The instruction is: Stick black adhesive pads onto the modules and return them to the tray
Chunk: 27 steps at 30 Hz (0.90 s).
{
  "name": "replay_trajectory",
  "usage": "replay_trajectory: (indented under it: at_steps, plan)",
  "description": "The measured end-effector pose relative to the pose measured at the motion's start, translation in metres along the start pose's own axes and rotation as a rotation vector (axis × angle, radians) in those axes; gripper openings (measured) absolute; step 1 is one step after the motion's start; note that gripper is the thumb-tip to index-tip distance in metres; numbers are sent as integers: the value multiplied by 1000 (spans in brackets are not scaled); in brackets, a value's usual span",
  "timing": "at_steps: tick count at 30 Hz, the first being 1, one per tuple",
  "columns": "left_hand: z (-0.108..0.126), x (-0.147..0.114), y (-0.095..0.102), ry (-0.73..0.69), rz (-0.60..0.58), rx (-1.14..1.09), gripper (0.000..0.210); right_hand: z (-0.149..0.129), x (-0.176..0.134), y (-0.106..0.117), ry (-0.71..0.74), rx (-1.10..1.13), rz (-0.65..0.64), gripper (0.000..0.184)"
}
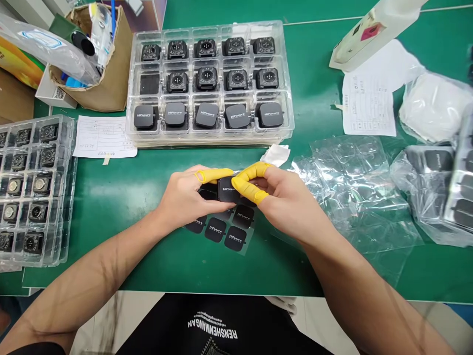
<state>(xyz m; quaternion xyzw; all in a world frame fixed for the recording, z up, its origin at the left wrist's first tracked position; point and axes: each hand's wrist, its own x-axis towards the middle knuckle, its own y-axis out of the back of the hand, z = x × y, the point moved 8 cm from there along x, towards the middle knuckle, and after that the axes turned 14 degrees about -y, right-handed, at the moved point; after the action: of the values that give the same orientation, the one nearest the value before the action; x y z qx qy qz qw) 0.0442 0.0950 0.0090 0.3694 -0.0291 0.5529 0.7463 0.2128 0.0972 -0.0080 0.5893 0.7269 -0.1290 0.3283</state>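
Note:
A square black smartwatch body (225,190) with "HiFuture" on its face is held up over the table, gripped at its edges by my left hand (185,192). My right hand (283,195) has its thumb and forefinger closed at the watch's right edge, partly covering the lettering. Whether a film lies between those fingers cannot be made out. Yellow finger cots cover several fingertips. Just below lies a clear sheet with dark HiFuture screen films (215,230), its upper part hidden by my hands.
Behind my hands stands a clear plastic tray (210,139) of watch bodies, some face up. Another tray (63,197) is at left, near a cardboard box (114,74) of supplies. Crumpled clear film (354,192), papers (369,106) and a white bottle (377,32) occupy the right.

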Motion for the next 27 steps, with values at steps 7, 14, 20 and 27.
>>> replay_trajectory:
  at_steps: [7,14,20,27]
  plan:
    - [1,0,0,-23,-5,10,53,-1,-1,1,14,-16,18,27]
    - [0,0,-1,-16,-19,28,53,-1,0,0,-2,14,-14,34]
    - [1,0,-1,-35,-6,24,53,-1,1,0,1,28,-48,31]
    - [2,0,-1,-33,-1,26,50,0,0,-1,11,30,-48,30]
